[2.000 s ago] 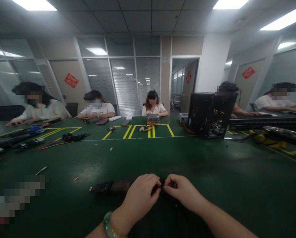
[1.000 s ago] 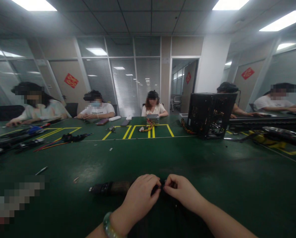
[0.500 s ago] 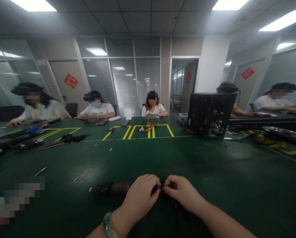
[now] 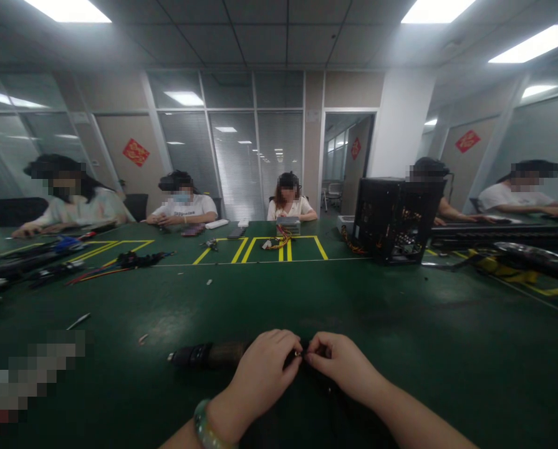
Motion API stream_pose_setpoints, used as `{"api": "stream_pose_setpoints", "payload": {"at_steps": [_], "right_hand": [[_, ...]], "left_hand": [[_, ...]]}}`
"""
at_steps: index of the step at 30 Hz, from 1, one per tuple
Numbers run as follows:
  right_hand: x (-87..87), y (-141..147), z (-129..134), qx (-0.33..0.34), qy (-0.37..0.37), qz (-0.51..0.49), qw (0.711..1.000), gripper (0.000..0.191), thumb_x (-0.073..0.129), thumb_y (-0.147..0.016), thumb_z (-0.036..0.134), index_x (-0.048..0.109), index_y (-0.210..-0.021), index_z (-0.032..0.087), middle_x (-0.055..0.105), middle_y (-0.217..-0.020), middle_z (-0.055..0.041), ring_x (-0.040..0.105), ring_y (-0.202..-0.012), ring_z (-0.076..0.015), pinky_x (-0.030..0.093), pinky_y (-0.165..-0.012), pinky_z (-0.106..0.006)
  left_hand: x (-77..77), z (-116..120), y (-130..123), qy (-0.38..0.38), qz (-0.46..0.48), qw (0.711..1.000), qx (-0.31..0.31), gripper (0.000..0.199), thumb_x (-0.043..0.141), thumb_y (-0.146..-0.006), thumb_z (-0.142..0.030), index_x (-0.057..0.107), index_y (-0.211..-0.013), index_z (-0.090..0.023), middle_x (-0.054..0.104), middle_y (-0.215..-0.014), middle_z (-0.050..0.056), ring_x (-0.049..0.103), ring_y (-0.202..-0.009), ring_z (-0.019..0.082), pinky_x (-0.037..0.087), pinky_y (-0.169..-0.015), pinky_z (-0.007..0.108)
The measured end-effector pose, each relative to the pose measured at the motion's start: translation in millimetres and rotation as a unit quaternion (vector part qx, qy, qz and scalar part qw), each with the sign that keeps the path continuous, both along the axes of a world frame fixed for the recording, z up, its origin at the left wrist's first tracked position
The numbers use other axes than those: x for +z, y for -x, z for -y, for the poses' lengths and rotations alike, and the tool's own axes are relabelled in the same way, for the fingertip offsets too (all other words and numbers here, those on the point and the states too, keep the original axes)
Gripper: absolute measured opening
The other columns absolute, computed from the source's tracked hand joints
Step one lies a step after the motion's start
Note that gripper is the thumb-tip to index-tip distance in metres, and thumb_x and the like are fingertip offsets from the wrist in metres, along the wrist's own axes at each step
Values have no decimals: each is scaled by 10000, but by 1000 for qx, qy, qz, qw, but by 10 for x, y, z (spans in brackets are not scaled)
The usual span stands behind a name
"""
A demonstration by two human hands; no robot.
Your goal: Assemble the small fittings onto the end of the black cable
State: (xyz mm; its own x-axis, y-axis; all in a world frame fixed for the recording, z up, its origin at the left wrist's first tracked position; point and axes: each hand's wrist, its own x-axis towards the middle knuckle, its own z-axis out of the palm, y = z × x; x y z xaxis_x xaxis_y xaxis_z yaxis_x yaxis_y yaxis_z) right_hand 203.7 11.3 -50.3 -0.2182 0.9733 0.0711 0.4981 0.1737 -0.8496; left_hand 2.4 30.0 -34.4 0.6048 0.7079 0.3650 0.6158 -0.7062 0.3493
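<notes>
My left hand (image 4: 270, 362), with a green bangle (image 4: 206, 424) at the wrist, is closed in a pinch near the middle of the lower view. Between its fingertips shows a tiny shiny piece, too small to name. Facing it, almost touching, my right hand (image 4: 337, 362) is also pinched, around something dark that I cannot make out. A dark cylindrical tool (image 4: 204, 355) with a metal tip lies on the green table (image 4: 269, 299), its right end hidden behind my left hand.
An open black computer case (image 4: 395, 218) stands back right. Cables (image 4: 136, 260) and dark parts lie left; a small metal box (image 4: 288, 225) with wires sits far centre. A thin pointed rod (image 4: 78, 321) lies left. Several people sit across the table.
The view has shifted very slightly. Both hands keep nearly the same pinched pose, and the tiny shiny piece at my left fingertips shows a little more clearly.
</notes>
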Motion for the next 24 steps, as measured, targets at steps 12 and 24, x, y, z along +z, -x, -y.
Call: {"api": "stream_pose_setpoints", "payload": {"at_steps": [12,24], "right_hand": [[55,29,24,-15,-8,-6,1000,109,618,-831,271,681,-815,184,670,-766,3,599,-699,-149,394,-586,-210],[-26,27,-36,-23,-27,-28,999,115,615,-849,279,674,-833,181,677,-792,1,614,-724,-151,418,-611,-211]], "left_hand": [[16,8,1,-2,-10,1000,-2,100,567,-845,-214,584,-942,-231,634,-994,8,570,-933,199,435,-866,345],[16,-2,-20,-11,-23,1000,13,72,563,-857,-225,578,-927,-228,625,-943,1,568,-897,188,426,-835,323]]}}
